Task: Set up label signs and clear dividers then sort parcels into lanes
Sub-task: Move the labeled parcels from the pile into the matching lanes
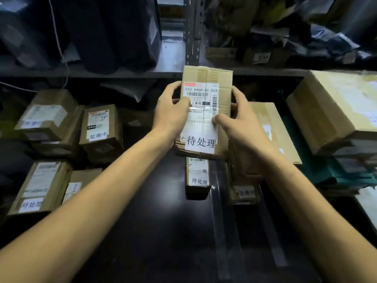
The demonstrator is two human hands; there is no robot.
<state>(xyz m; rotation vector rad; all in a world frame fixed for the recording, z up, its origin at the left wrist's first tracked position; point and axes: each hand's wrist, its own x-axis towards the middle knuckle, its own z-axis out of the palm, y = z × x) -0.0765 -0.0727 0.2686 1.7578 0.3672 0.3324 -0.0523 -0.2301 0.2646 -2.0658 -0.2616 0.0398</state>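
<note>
**Both hands hold a labelled carton at frame centre**

A brown cardboard parcel (206, 111) with a white shipping label and a white sticker reading 待处理 sits at the centre of the frame, held tilted with its labelled face toward the camera. The left hand (171, 111) grips its left edge, thumb lying across the label, fingers wrapped behind. The right hand (238, 121) clasps the right edge, thumb pressed on the lower part of the label. Both hands are closed on this carton.

Just below it, a small narrow brown box with a 待处理 sticker (197, 174) stands on the glossy black tabletop (155, 231). To its right, a clear plastic divider strip (220, 221) runs toward the bottom of the frame, with another small labelled box (243, 193) beside it. A flat brown carton (269, 131) lies behind the right wrist.

At the left middle, a brown box marked 处理中 (101, 131) stands among other taped cartons; at the lower left lies a flat brown parcel with a 待处理 sticker (38, 186). At the right edge, a large brown carton (334, 111) tops a stack. Across the top of the frame, a dark metal shelf (122, 72) carries dark bags and clutter.
</note>
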